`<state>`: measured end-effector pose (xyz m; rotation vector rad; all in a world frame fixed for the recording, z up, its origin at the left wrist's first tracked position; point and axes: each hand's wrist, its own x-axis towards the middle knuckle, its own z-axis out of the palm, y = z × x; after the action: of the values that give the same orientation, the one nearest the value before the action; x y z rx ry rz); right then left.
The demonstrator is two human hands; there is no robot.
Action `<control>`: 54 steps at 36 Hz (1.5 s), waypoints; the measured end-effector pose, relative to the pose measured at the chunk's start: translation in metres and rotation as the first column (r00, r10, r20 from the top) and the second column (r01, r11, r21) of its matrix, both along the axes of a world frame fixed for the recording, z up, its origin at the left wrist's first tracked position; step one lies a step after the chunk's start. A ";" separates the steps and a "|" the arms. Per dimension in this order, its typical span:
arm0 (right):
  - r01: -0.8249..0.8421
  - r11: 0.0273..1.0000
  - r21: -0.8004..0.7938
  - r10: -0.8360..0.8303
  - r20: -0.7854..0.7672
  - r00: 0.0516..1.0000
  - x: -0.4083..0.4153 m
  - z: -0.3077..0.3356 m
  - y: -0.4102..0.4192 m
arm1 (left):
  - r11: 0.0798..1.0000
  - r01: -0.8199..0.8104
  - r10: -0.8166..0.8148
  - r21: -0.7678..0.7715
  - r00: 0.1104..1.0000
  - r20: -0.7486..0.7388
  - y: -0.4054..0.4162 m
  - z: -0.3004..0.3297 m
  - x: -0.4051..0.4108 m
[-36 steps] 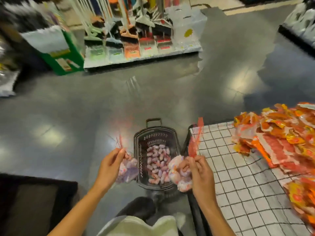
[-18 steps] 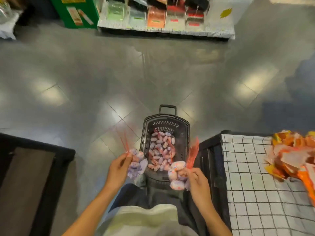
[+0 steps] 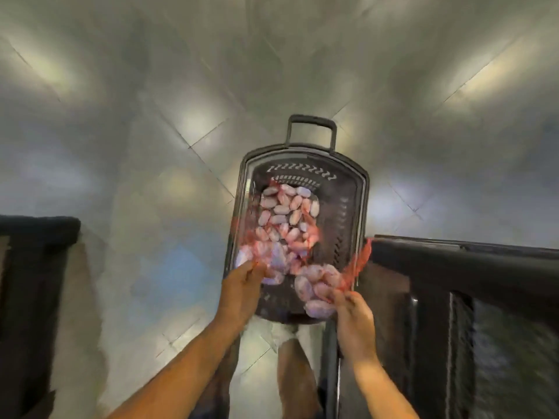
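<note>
A black plastic shopping basket (image 3: 360, 204) with an upright pull handle stands on the grey floor straight ahead. Several red net bags of pale pinkish-purple oval items (image 3: 284, 213) lie in it. My left hand (image 3: 242, 285) pinches the red neck of one such net bag (image 3: 272, 261) over the basket's near left corner. My right hand (image 3: 352, 313) grips the neck of another net bag (image 3: 314, 285), which hangs over the basket's near right edge. The picture is blurred by motion.
A dark stand or bin (image 3: 465, 267) rises at the right, close to the basket. Another dark-edged bin (image 3: 33, 237) stands at the left. My legs show below, between my arms. Glossy grey tiles (image 3: 181, 86) spread beyond.
The view has tipped downward, so the shelves and the orange packets have left the picture. Both hands have carried their net bags forward over the basket's near end.
</note>
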<state>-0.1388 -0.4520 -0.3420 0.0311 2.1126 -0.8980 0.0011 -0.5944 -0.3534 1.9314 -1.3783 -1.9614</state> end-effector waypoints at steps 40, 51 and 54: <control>-0.372 0.909 0.187 0.242 0.489 0.838 -0.009 -0.390 -0.006 | 0.934 -0.058 -0.047 0.353 0.959 0.281 0.030 -0.360 -0.008; -0.285 0.957 0.058 0.269 0.199 0.942 0.012 -0.422 -0.010 | 0.942 -0.038 -0.049 0.332 0.968 0.247 0.031 -0.381 -0.009; -0.315 0.945 0.081 0.308 0.096 0.947 0.010 -0.424 -0.009 | 0.962 -0.024 -0.052 0.271 0.961 0.270 0.030 -0.385 -0.009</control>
<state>-0.1290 -0.4614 -0.7657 -0.2087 2.0095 -0.5961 -0.0083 -0.5644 -0.7381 2.4032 -1.2296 -2.0437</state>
